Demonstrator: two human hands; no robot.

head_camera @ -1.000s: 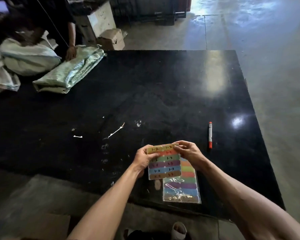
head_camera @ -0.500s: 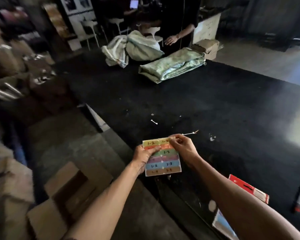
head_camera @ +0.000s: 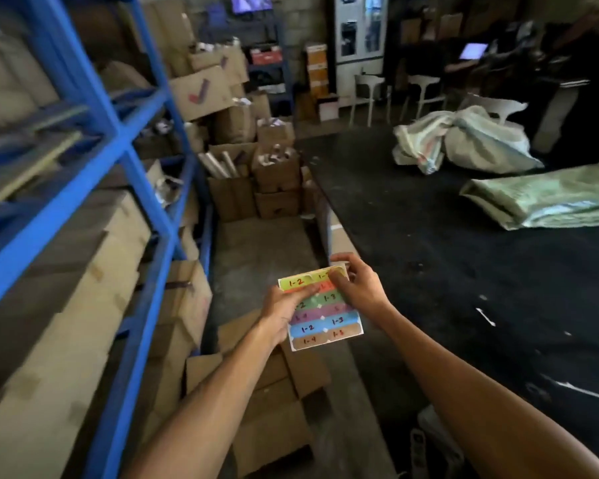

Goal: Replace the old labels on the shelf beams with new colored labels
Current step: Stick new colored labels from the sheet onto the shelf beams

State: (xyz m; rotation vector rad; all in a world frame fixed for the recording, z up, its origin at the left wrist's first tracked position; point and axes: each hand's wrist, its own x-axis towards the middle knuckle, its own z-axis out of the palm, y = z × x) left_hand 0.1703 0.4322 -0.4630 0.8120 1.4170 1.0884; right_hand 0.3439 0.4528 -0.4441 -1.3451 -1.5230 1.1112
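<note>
A sheet of colored labels with handwritten numbers such as 1-2 and 1-3 is held in front of me over the aisle floor. My left hand grips its left edge with the thumb across the upper rows. My right hand pinches the top right corner, thumb on the yellow row. The blue shelf rack with its beams stands on the left, filled with cardboard boxes. No label on the beams is visible from here.
A black table runs along the right, carrying folded green sacks and white bags. Cardboard boxes pile at the aisle's end and flattened cardboard lies on the floor below my hands. White chairs stand far back.
The view has swung left from the table to the aisle and blue rack. Both hands still hold the label sheet, now off the table's edge; marker and second sheet left the view.
</note>
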